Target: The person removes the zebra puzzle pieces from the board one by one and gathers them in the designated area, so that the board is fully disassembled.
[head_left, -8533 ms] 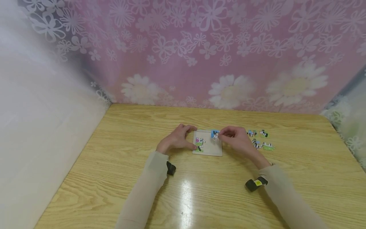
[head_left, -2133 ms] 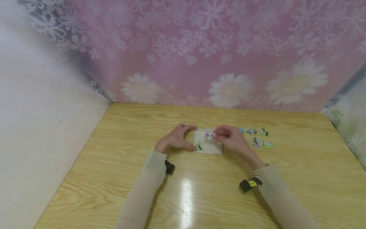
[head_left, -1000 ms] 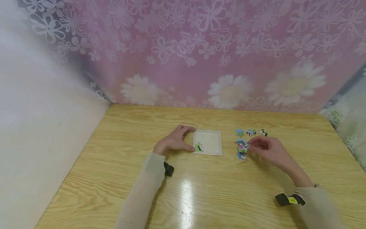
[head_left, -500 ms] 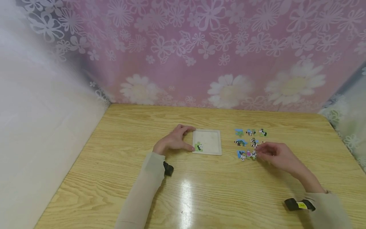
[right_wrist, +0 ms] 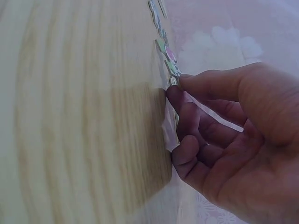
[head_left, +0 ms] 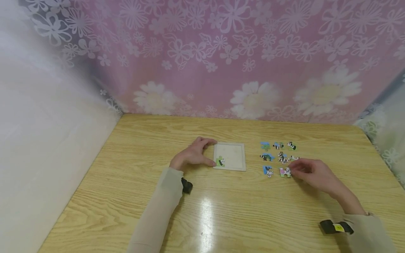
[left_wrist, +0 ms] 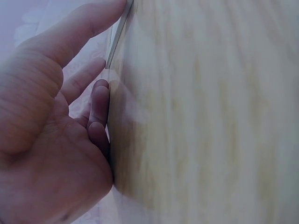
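My left hand (head_left: 195,153) holds the left side of a pale, square puzzle tray (head_left: 243,158), index finger at the far corner and thumb at the near one. One green panda-patterned piece (head_left: 220,161) lies in the tray's near left corner. To the right, my right hand (head_left: 316,174) pinches a pink, white and green jigsaw piece (head_left: 284,172) at its right edge, low at the tabletop. In the right wrist view, thumb and index finger meet at that piece (right_wrist: 169,53), the other fingers curled beneath. The left wrist view shows only the tray's thin edge (left_wrist: 118,39).
Several loose jigsaw pieces lie in rows right of the tray, including a tree piece (head_left: 265,146), a black-and-white piece (head_left: 291,146), a striped piece (head_left: 282,157) and a blue zebra piece (head_left: 268,171). A flowered pink curtain (head_left: 202,70) hangs behind the wood-grain table (head_left: 158,140).
The right hand carried the pink piece from over the tray to the table and slid it right, beside the blue zebra piece. That zebra piece was at the tray earlier. The left hand stayed put.
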`<state>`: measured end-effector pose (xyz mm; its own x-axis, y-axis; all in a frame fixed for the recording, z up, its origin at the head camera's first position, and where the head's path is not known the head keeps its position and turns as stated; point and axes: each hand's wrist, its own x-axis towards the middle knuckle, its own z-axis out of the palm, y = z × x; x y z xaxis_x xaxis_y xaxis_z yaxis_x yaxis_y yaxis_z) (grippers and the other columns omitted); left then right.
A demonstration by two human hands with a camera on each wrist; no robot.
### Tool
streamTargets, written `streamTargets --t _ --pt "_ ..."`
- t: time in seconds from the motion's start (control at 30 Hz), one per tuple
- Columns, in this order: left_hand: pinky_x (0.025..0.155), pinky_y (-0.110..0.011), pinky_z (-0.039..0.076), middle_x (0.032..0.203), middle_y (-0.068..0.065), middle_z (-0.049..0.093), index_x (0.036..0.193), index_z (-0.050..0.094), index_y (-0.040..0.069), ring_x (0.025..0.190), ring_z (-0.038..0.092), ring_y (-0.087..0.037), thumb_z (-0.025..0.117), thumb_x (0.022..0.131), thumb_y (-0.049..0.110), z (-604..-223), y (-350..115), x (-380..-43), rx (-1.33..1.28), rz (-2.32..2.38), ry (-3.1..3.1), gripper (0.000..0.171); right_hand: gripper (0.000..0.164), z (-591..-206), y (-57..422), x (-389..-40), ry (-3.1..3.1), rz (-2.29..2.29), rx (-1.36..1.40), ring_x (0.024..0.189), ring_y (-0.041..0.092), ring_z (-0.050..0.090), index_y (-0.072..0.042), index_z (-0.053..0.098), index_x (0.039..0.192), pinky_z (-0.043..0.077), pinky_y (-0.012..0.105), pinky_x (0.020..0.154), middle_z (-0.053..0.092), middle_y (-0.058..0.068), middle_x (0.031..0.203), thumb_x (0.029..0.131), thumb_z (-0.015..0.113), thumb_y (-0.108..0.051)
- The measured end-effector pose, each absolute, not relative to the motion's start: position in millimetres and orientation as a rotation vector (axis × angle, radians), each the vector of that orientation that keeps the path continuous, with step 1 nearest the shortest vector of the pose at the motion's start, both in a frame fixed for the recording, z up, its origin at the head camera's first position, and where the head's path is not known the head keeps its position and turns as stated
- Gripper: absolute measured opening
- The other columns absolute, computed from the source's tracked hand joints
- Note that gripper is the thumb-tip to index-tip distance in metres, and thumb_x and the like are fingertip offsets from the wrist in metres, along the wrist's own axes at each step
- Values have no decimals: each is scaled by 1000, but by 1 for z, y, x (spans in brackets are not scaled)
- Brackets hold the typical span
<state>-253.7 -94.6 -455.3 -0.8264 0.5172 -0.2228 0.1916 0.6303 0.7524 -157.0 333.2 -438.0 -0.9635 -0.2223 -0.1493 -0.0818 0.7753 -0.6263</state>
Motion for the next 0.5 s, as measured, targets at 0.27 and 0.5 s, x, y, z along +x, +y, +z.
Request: streamTargets --t 0.27,0.5 --pt "116 -46 38 146 -7 38 153 45 29 136 43 -26 88 80 33 -454 -94 -254 559 1052 2429 85 23 -442 334 -158 2790 -923 -235 84 0 60 -11 71 121 49 25 68 73 7 108 101 66 -22" --pt "116 -46 38 143 -6 39 153 44 30 136 43 -26 88 81 33 -454 -94 -253 550 1050 2423 85 25 -440 331 -158 2855 -904 -245 85 -1 61 -13 71 120 50 25 70 74 7 107 102 65 -28"
